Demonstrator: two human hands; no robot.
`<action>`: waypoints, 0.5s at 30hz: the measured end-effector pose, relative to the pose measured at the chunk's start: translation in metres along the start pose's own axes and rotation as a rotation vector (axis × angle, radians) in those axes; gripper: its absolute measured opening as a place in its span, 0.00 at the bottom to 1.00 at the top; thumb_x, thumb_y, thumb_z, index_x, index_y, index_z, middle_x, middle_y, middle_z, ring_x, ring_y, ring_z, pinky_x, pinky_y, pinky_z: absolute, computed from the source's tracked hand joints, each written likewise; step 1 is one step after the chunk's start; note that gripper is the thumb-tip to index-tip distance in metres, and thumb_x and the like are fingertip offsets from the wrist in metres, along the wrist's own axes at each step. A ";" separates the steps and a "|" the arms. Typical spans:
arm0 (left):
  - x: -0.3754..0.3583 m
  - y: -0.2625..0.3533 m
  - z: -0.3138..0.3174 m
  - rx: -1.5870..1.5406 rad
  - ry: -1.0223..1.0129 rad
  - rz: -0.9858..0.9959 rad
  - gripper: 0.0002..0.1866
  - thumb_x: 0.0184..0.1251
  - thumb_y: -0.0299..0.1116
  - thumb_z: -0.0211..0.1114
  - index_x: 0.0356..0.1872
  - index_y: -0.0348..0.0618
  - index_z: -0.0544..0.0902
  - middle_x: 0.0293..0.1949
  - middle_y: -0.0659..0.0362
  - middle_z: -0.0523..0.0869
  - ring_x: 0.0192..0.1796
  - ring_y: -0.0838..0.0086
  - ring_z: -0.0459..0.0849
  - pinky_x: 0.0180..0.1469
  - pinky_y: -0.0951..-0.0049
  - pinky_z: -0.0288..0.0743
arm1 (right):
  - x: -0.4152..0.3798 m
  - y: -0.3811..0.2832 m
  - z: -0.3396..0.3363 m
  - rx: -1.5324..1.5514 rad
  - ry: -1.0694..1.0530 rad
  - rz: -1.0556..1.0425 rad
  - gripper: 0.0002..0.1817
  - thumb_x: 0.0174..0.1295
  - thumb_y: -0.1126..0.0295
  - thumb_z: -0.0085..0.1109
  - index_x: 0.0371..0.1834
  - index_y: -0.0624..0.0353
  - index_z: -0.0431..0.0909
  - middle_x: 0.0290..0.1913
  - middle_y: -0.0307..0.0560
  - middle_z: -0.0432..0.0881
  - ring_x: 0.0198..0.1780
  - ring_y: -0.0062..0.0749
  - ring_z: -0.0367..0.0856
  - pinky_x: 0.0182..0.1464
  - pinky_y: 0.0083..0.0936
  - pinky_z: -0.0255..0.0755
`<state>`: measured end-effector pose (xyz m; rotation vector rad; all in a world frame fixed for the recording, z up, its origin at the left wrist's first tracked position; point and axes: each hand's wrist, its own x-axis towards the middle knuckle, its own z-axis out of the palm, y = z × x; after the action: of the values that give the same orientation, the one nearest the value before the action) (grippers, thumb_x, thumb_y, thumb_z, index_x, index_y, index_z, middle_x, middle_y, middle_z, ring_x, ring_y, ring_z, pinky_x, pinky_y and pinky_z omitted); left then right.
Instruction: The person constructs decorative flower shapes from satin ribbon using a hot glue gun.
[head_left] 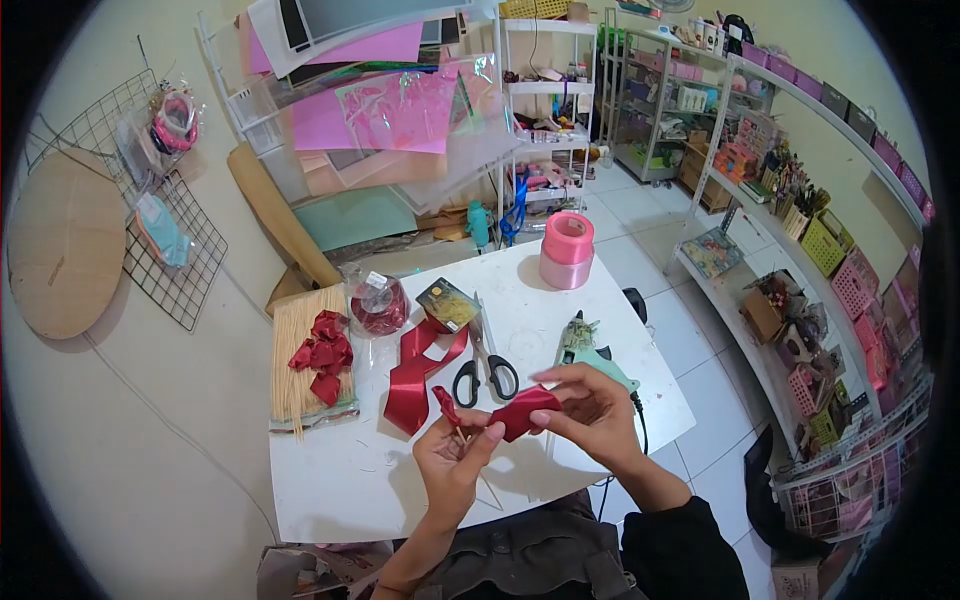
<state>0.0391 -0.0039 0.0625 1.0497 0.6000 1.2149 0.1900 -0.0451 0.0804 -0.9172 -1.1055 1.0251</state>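
Observation:
Near the front of the white table, my left hand (457, 462) pinches a thin wooden stick (490, 490) with red ribbon at its top. A folded piece of dark red satin ribbon (522, 412) stretches between both hands. My right hand (592, 415) grips its right end between thumb and fingers. Just beyond the hands lie black-handled scissors (485, 375), blades pointing away. Left of them a long red ribbon (408, 390) curls on the table. Red ribbon pieces (325, 355) rest on a bundle of thin sticks (290, 385) at the left edge.
On the white table (340, 490) are a mint glue gun (590, 355) with a cord at the right, pink ribbon rolls (567, 250) at the back, a wrapped red ribbon roll (379, 305) and a small yellow-and-black box (447, 305). Shelves (740, 200) stand beyond on the right.

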 end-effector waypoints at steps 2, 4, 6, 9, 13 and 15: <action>0.006 -0.003 -0.004 0.025 0.021 0.014 0.06 0.49 0.21 0.62 0.28 0.35 0.74 0.18 0.66 0.72 0.18 0.89 0.65 0.21 0.88 0.55 | 0.003 0.001 -0.012 -0.134 0.059 -0.049 0.21 0.48 0.80 0.57 0.47 0.64 0.66 0.35 0.49 0.78 0.36 0.24 0.77 0.38 0.17 0.70; 0.011 -0.004 -0.009 0.067 0.046 0.065 0.07 0.49 0.21 0.62 0.31 0.35 0.75 0.20 0.65 0.75 0.19 0.89 0.67 0.21 0.89 0.56 | 0.006 0.007 -0.042 -0.792 0.170 -0.181 0.26 0.46 0.71 0.61 0.49 0.64 0.64 0.39 0.54 0.74 0.38 0.34 0.74 0.38 0.23 0.69; 0.020 0.003 -0.006 0.091 0.085 0.052 0.08 0.50 0.21 0.62 0.32 0.34 0.75 0.22 0.65 0.76 0.19 0.89 0.67 0.21 0.89 0.55 | 0.004 0.016 -0.063 -1.198 0.199 -0.290 0.28 0.44 0.68 0.62 0.49 0.65 0.63 0.41 0.56 0.72 0.39 0.38 0.72 0.38 0.26 0.69; 0.026 0.006 -0.007 0.149 0.092 0.039 0.12 0.50 0.21 0.61 0.38 0.32 0.76 0.25 0.64 0.76 0.20 0.90 0.66 0.21 0.90 0.55 | 0.000 0.039 -0.075 -1.532 0.177 0.207 0.31 0.44 0.63 0.60 0.50 0.67 0.61 0.43 0.55 0.68 0.43 0.45 0.69 0.44 0.30 0.66; 0.029 0.004 -0.011 0.168 0.087 -0.002 0.13 0.51 0.21 0.59 0.40 0.30 0.76 0.22 0.67 0.74 0.19 0.90 0.62 0.20 0.90 0.50 | 0.007 0.035 -0.077 -1.480 0.156 0.338 0.28 0.44 0.65 0.59 0.46 0.69 0.62 0.42 0.55 0.66 0.44 0.46 0.68 0.42 0.33 0.67; 0.032 0.002 -0.015 0.157 0.076 0.008 0.13 0.51 0.21 0.59 0.40 0.30 0.76 0.21 0.68 0.73 0.18 0.91 0.60 0.20 0.89 0.49 | 0.008 0.035 -0.075 -1.456 0.126 0.353 0.27 0.44 0.66 0.58 0.46 0.69 0.62 0.42 0.55 0.65 0.44 0.46 0.68 0.42 0.33 0.67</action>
<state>0.0351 0.0307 0.0625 1.1417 0.7607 1.2337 0.2578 -0.0334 0.0336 -2.3401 -1.5739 0.2480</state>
